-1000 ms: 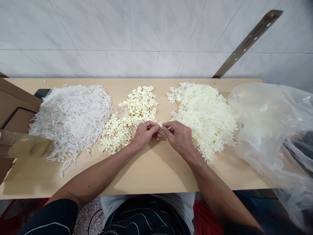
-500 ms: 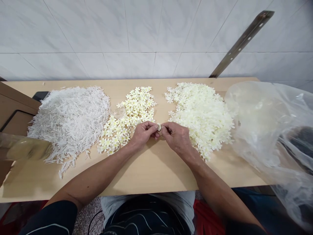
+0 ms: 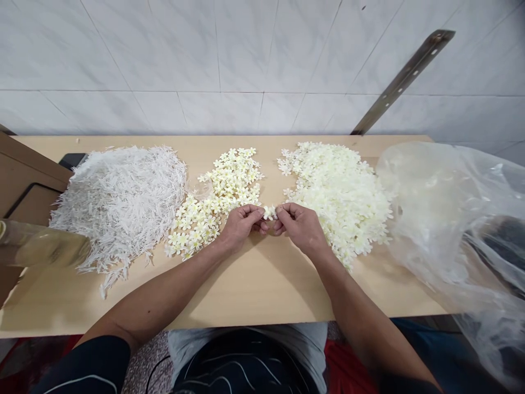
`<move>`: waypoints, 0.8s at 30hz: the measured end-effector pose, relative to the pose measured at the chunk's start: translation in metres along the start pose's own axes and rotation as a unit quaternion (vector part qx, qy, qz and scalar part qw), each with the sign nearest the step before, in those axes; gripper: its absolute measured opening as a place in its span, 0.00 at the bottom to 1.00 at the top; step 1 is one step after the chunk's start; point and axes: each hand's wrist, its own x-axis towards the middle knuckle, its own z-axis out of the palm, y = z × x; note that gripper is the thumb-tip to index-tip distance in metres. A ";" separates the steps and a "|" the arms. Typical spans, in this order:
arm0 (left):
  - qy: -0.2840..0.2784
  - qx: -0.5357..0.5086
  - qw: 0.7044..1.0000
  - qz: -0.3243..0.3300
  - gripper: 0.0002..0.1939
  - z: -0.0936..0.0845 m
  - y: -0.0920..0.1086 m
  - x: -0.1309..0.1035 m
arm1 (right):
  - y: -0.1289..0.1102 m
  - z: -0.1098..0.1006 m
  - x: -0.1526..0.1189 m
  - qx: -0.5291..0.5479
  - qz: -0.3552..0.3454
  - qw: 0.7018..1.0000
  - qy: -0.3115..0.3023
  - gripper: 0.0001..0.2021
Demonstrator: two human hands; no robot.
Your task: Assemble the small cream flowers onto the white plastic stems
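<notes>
Between my fingertips, over the middle of the table, is a small white artificial flower [image 3: 269,212]. My left hand [image 3: 243,225] pinches it from the left side. From the right, my right hand [image 3: 298,223] has its thumb and fingers closed on the other side of the flower. A spread of yellow-centred flowers [image 3: 232,178] lies behind and beside my left hand. Behind my right hand rises a larger heap of pale cream flowers [image 3: 344,191]. How the flower's parts sit in the fingers is too small to tell.
A pile of white thin-stranded pieces [image 3: 123,202] covers the table's left part, with a clear container [image 3: 45,244] at its near edge. On the right lies a crumpled transparent plastic bag [image 3: 430,191]. A metal bracket [image 3: 404,82] leans by the tiled wall [image 3: 241,49]. The wooden table [image 3: 262,295] ends before my body.
The flower shows more openly between my hands, its petals now facing up. My right hand has shifted slightly to the right. The camera view has tilted a little.
</notes>
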 end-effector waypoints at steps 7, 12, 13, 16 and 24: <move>0.011 -0.027 1.000 -0.001 0.18 0.003 0.003 -0.001 | -0.009 -0.017 0.006 0.139 0.048 0.989 -0.009 0.15; 0.011 -0.022 1.000 -0.006 0.19 0.004 0.003 -0.001 | -0.012 -0.019 0.003 0.121 0.037 0.992 -0.022 0.16; 0.013 -0.022 1.000 -0.006 0.19 0.004 0.004 -0.002 | -0.011 -0.021 0.002 0.076 0.015 0.997 -0.002 0.15; 0.014 -0.022 1.000 -0.004 0.19 0.006 0.003 -0.002 | -0.006 -0.036 0.003 -0.123 -0.083 0.978 0.149 0.11; 0.034 0.017 0.999 0.015 0.19 0.006 -0.001 -0.001 | -0.003 -0.054 0.004 -0.307 -0.227 0.868 0.318 0.06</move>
